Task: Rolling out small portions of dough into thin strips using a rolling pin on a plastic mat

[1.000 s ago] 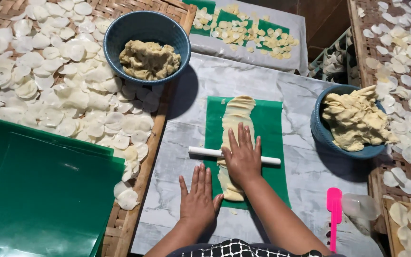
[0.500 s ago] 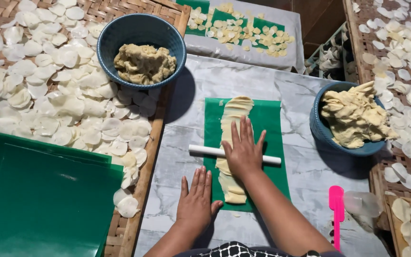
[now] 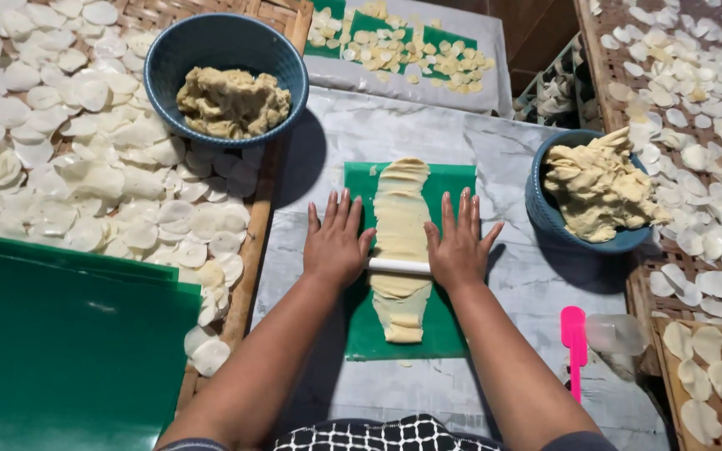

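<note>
— Both hands now press the white rolling pin (image 3: 399, 266); half a second ago only the right did, the left lying flat beside the mat.

— Grip?

— Left hand (image 3: 338, 245) and right hand (image 3: 460, 247) lie flat and spread on the pin's ends, clasping nothing. It crosses the dough strip (image 3: 400, 242) on the green mat (image 3: 449, 317), mid-slab.

— How does the dough look to handle?

— Soft, thin, easily torn; lift it by the mat's edge.

— Any packages or labels?

— None visible; only a pink spatula (image 3: 574, 342) near the slab's right edge.
</note>
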